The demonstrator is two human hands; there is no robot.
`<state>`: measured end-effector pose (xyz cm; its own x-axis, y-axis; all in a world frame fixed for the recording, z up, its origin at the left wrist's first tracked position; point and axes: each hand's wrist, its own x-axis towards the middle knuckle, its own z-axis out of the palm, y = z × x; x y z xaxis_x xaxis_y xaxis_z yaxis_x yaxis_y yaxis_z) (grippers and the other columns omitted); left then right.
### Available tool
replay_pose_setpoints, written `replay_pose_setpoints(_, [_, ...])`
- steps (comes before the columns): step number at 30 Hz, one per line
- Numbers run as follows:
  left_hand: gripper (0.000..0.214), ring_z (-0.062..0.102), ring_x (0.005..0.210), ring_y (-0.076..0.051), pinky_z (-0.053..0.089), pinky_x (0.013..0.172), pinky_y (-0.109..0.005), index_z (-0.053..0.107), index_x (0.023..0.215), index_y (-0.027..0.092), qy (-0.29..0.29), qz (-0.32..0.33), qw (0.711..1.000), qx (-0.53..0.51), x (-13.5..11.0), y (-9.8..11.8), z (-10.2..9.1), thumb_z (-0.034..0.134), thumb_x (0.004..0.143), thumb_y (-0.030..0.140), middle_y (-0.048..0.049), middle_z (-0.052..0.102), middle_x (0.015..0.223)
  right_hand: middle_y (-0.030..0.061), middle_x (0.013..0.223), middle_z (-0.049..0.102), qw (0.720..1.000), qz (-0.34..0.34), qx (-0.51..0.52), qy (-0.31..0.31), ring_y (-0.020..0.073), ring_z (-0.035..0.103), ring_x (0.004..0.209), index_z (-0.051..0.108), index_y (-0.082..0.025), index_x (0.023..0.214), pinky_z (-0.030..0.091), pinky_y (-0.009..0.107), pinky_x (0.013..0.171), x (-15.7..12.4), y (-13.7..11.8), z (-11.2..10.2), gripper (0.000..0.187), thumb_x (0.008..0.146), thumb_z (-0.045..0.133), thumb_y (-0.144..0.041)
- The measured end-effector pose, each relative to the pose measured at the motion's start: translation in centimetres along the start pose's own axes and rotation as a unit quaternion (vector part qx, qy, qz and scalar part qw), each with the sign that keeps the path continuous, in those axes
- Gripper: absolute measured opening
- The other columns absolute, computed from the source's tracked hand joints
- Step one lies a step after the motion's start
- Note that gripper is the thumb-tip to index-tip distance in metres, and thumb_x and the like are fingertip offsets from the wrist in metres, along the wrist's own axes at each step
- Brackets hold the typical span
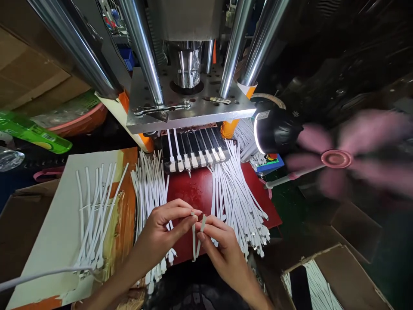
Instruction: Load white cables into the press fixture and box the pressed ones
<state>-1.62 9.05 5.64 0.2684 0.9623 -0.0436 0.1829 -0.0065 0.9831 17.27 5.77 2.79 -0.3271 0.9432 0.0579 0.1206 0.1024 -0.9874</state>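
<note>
My left hand (pixel 171 221) and my right hand (pixel 222 243) meet above the red work surface (pixel 190 189), both closed in a pinch. Between the fingertips of each is one end of a flat white cable (pixel 194 247), which hangs in a narrow loop below; whether it is one piece or two I cannot tell. Small reddish tips show at the ends. Beyond my hands, a black slotted fixture (pixel 195 150) carries a row of white cable connectors (pixel 194 160). Piles of white cables lie left (pixel 150 185) and right (pixel 237 202) of my hands.
Above the fixture hangs a steel press plate (pixel 190 114) with a wrench (pixel 163 108) on it. A pink fan (pixel 337 158) spins at the right beside a lit lamp (pixel 274 131). Bundled cables (pixel 95 215) lie on the left board (pixel 54 215). A cardboard box (pixel 351 275) holds more cables.
</note>
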Motion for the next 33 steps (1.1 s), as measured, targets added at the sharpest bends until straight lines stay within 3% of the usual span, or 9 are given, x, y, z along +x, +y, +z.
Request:
replay_pose_setpoints(3, [0.012, 0.071, 0.087, -0.020, 0.054, 0.079, -0.029, 0.084, 0.092, 0.027, 0.013, -0.001, 1.000, -0.026, -0.2, -0.2, -0.3, 0.074, 0.093, 0.034, -0.0049, 0.076, 0.091, 0.0031, 0.084, 0.065, 1.000, 0.013, -0.001, 0.022, 0.0149, 0.058, 0.074, 0.078, -0.021, 0.097, 0.044, 0.026, 0.067, 0.1, 0.3, 0.1, 0.022, 0.103, 0.058, -0.027])
replay_pose_setpoints(8, [0.017, 0.065, 0.076, -0.018, 0.050, 0.069, -0.027, 0.077, 0.076, 0.023, 0.039, -0.003, 0.999, -0.018, 0.0, 0.1, -0.5, 0.078, 0.088, 0.035, -0.0033, 0.071, 0.081, -0.0010, 0.073, 0.056, 0.999, 0.010, 0.005, 0.033, 0.0128, 0.049, 0.065, 0.076, -0.019, 0.085, 0.036, 0.026, 0.059, 0.5, 0.4, 0.6, 0.014, 0.095, 0.071, -0.028])
replay_pose_setpoints(14, [0.018, 0.061, 0.071, -0.015, 0.047, 0.066, -0.025, 0.069, 0.076, 0.022, 0.051, 0.037, 0.998, 0.028, -0.1, 0.5, -0.2, 0.075, 0.090, 0.030, -0.0003, 0.066, 0.075, -0.0031, 0.069, 0.047, 0.999, 0.009, 0.008, 0.033, 0.0116, 0.045, 0.062, 0.067, -0.018, 0.073, 0.032, 0.026, 0.058, 1.3, -0.6, 1.2, 0.023, 0.096, 0.065, -0.021])
replay_pose_setpoints(18, [0.015, 0.062, 0.072, -0.015, 0.049, 0.070, -0.026, 0.066, 0.080, 0.024, 0.101, 0.085, 0.985, 0.113, 0.9, 0.7, -0.9, 0.071, 0.093, 0.028, 0.0016, 0.065, 0.078, -0.0027, 0.071, 0.048, 0.999, 0.014, -0.018, 0.039, 0.0125, 0.048, 0.066, 0.065, -0.018, 0.078, 0.034, 0.025, 0.059, 1.1, 0.4, 2.5, 0.018, 0.095, 0.059, -0.018])
replay_pose_setpoints(21, [0.011, 0.065, 0.082, -0.017, 0.052, 0.079, -0.029, 0.066, 0.087, 0.025, 0.193, 0.108, 0.962, 0.163, 3.4, 0.1, -2.6, 0.068, 0.095, 0.031, 0.0008, 0.067, 0.089, -0.0025, 0.072, 0.053, 0.996, 0.053, -0.047, -0.048, 0.0119, 0.050, 0.066, 0.062, -0.018, 0.074, 0.035, 0.023, 0.059, 0.4, 0.9, 2.8, 0.018, 0.092, 0.063, -0.015])
replay_pose_setpoints(23, [0.012, 0.067, 0.103, -0.021, 0.052, 0.095, -0.035, 0.067, 0.087, 0.023, 0.231, 0.139, 0.941, 0.203, 5.8, -0.9, -3.9, 0.069, 0.094, 0.033, -0.0031, 0.067, 0.107, -0.0022, 0.073, 0.056, 0.987, 0.064, -0.065, -0.135, 0.0112, 0.052, 0.065, 0.059, -0.018, 0.068, 0.035, 0.023, 0.057, 0.7, 0.4, 1.8, 0.025, 0.093, 0.066, -0.018])
replay_pose_setpoints(26, [0.016, 0.058, 0.129, -0.029, 0.041, 0.115, -0.044, 0.069, 0.082, 0.022, 0.253, 0.158, 0.917, 0.266, 9.9, -2.6, -5.7, 0.070, 0.091, 0.034, -0.0076, 0.063, 0.126, -0.0030, 0.068, 0.055, 0.974, 0.039, -0.103, -0.197, 0.0106, 0.049, 0.060, 0.059, -0.019, 0.066, 0.034, 0.023, 0.055, 4.1, -1.4, -1.8, 0.034, 0.098, 0.065, -0.030])
replay_pose_setpoints(30, [0.018, 0.065, 0.111, -0.029, 0.046, 0.109, -0.046, 0.067, 0.079, 0.021, 0.282, 0.129, 0.910, 0.276, 15.0, -4.2, -7.1, 0.069, 0.089, 0.035, -0.0065, 0.070, 0.098, -0.0065, 0.059, 0.042, 0.982, -0.011, -0.134, -0.134, 0.0085, 0.036, 0.055, 0.052, -0.019, 0.060, 0.027, 0.023, 0.053, 12.9, -2.9, -6.5, 0.048, 0.096, 0.067, -0.046])
replay_pose_setpoints(33, [0.019, 0.068, 0.103, -0.026, 0.050, 0.104, -0.042, 0.069, 0.090, 0.019, 0.292, 0.123, 0.911, 0.262, 16.8, -4.4, -7.6, 0.063, 0.094, 0.036, -0.0074, 0.074, 0.095, -0.0075, 0.057, 0.042, 0.981, -0.034, -0.159, -0.104, 0.0076, 0.032, 0.054, 0.054, -0.018, 0.063, 0.024, 0.023, 0.052, 19.1, -2.5, -7.5, 0.048, 0.093, 0.070, -0.052])
